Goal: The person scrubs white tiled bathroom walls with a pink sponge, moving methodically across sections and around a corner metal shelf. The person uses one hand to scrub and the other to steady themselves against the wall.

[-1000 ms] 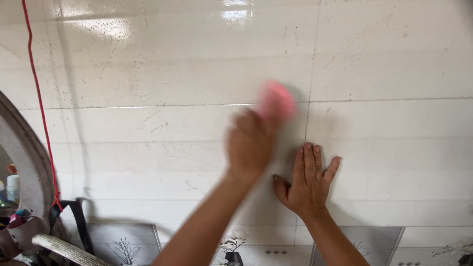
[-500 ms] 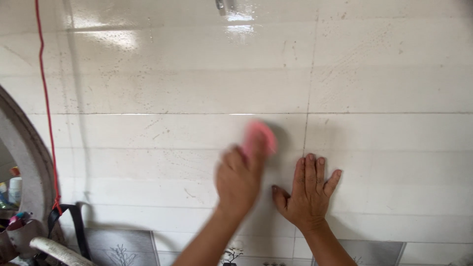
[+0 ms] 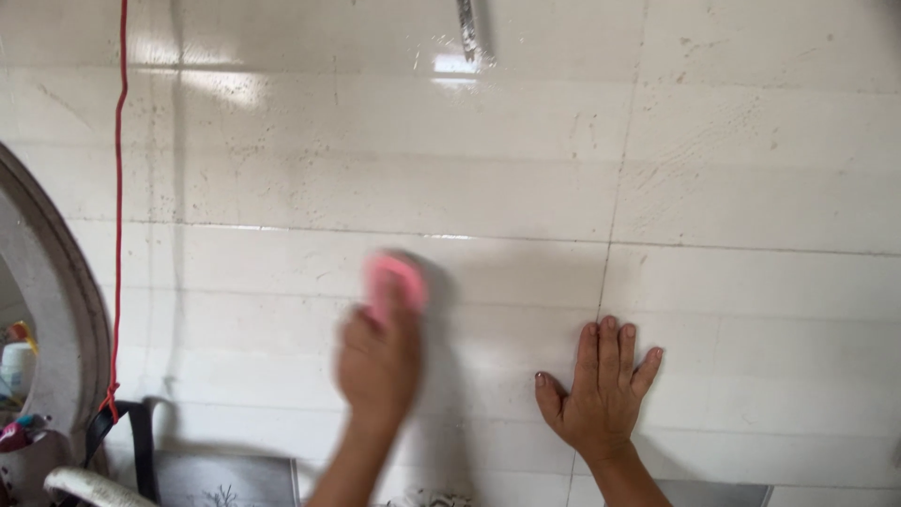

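The left hand (image 3: 380,361) is clenched around a pink scrubbing pad (image 3: 394,284), whose upper end shows above the fingers; the pad is pressed against the white tiled wall (image 3: 375,141). Hand and pad are motion-blurred, so the exact finger placement cannot be told. The right hand (image 3: 601,394) is released, grasping nothing, palm flat on the wall with fingers together pointing to 12 o'clock and thumb spread toward 9 o'clock. It lies at 3 o'clock from the left hand, well apart, just beside a vertical grout line (image 3: 610,235). A horizontal grout line (image 3: 282,228) runs at 12 o'clock of the pad, near it. Open tile extends above both hands up to a metal fitting (image 3: 466,28) at the top edge. At 9 o'clock, a red cord (image 3: 119,188) hangs vertically beside a curved grey rim (image 3: 66,282). A dark patterned tile (image 3: 225,479) borders the lower edge at 7 o'clock.
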